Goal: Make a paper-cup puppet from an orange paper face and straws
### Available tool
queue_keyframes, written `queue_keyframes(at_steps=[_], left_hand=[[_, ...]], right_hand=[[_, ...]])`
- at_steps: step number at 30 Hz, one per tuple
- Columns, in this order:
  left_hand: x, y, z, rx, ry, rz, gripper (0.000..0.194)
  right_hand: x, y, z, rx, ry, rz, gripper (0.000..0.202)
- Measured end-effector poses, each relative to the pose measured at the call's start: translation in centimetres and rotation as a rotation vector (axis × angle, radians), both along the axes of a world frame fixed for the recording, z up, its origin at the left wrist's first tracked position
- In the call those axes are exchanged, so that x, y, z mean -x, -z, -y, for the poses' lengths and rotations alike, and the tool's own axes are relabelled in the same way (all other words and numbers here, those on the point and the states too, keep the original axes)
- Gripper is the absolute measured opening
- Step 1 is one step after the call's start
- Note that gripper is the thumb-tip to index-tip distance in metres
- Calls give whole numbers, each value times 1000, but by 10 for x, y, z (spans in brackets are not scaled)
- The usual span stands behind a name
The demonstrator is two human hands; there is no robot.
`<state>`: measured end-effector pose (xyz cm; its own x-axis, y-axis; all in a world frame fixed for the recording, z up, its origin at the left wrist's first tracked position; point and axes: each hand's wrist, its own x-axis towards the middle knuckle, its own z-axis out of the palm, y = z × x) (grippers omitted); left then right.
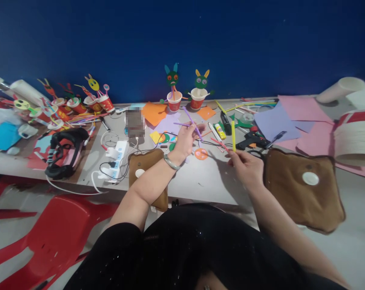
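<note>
Viewing the counter (200, 187) through the head camera, I find both hands raised above its middle section, set apart from each other. My left hand (185, 141), with a smooth bangle (172, 162) at the wrist, is closed on two thin purple strips (188, 114), which cross at the fingers; the exact contact of each fingertip is too small to resolve. My right hand (247, 168) is nearly closed, thumb against fingers, gripping a flat bright-yellow strip (233, 135) that points away from me and a slim coral-pink strip (220, 145) that slants toward the left hand. On the counter, between the hands, lies a round orange paper disc (197, 155) with pink markings. Beyond the right hand are a yellow-labelled glue stick (220, 131), a white pen-shaped tube (213, 131) just beside it, and a black glue gun (251, 139). A brown fabric cushion (291, 193) with a white round cap lies to the right of the right forearm. At the rear edge, two red-and-white paper cups (174, 104) stand side by side, each bearing a green, long-eared paper face (172, 79). To the left of the left hand, a white power strip (118, 157) carries several plugs.
</note>
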<state>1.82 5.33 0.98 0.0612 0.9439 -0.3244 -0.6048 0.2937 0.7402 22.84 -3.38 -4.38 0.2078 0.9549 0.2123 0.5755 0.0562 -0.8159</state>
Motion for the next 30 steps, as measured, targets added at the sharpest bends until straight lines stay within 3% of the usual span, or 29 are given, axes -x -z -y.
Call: queue_keyframes(at_steps=[4,8,13,21,27,30], left_hand=[[-2,4,7,-8,125,-46,4],[-6,11,15,26,340,-99,6],[-7,9,19,14,461,-199,9],[-9,5,22,-27,490,-138,7],[-8,6,23,-57,458,-165,10],[-6,4,23,-22,500,-214,16]], right_hand=[[-18,-1,1,-163,28,148,44],[-1,-15,0,-23,-111,62,49],[29,-25,-10,52,-338,156,52],[39,-24,-20,108,-269,408,34],[38,-24,-21,81,-314,215,48],[33,-25,-25,57,-251,60,62]])
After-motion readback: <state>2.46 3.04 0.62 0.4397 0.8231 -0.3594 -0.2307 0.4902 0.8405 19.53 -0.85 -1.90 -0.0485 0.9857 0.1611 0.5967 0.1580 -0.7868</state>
